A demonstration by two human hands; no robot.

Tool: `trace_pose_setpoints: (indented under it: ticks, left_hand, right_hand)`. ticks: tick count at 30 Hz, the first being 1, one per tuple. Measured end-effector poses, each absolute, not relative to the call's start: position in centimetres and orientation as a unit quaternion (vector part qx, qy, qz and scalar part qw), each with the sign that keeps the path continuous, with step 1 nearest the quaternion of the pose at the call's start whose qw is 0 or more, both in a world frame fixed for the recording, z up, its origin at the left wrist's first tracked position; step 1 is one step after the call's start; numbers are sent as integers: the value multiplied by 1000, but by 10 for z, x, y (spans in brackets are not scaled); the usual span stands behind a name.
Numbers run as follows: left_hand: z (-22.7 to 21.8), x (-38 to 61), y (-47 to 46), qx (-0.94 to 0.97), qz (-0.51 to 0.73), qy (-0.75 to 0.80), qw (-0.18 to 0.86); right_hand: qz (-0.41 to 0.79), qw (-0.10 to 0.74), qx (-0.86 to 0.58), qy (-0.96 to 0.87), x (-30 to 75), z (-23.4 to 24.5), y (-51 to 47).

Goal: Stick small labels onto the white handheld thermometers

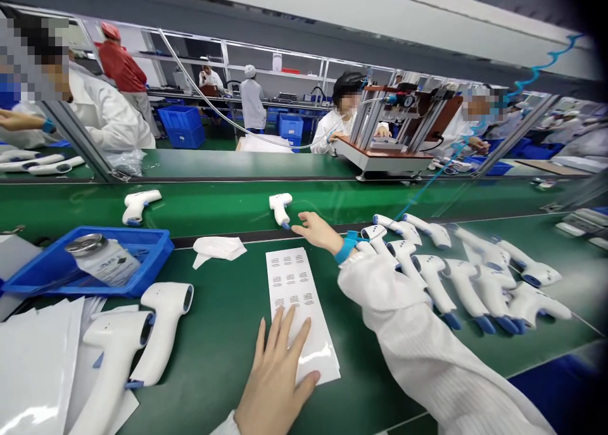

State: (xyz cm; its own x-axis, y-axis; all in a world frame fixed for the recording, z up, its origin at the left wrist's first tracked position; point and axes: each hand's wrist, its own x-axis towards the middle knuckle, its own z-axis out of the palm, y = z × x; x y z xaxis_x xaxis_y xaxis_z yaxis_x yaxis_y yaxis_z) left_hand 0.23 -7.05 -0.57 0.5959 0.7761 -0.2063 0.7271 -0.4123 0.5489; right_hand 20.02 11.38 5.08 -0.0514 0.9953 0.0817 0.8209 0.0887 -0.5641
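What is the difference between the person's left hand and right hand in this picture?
The left hand lies flat on a printed label sheet, while the right hand reaches out beside a white pistol-shaped device at the edge of the green conveyor belt. The right wrist wears a blue strap; none shows on the left wrist. Both hands are bare, hold nothing, and come from white sleeves.

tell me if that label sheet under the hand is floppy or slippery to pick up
Probably floppy and light: the sheet of labels looks thin and lies flat on the green mat. Its shiny lower end suggests it may slide easily. The left hand resting on it probably helps hold it in place.
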Motion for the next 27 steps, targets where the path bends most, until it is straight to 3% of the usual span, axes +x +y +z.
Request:
trace_pose_setpoints:
  ticks: [6, 13, 18, 27]
  left_hand:
    - [-18, -3, -75, 872, 60, 441, 205]
    - [-18, -4, -76, 872, 68, 443, 197]
    - [-14, -3, -77, 847, 89, 456, 259]
    - [10, -3, -87, 649, 314, 555, 416]
  right_hand:
    - [34, 94, -631, -769, 301, 44, 32]
    - [-74, -48, -566, -820, 367, 29, -19]
    - [-92, -70, -508, -853, 370, 32, -7]
    - [36, -19, -552, -833, 319, 28, -14]
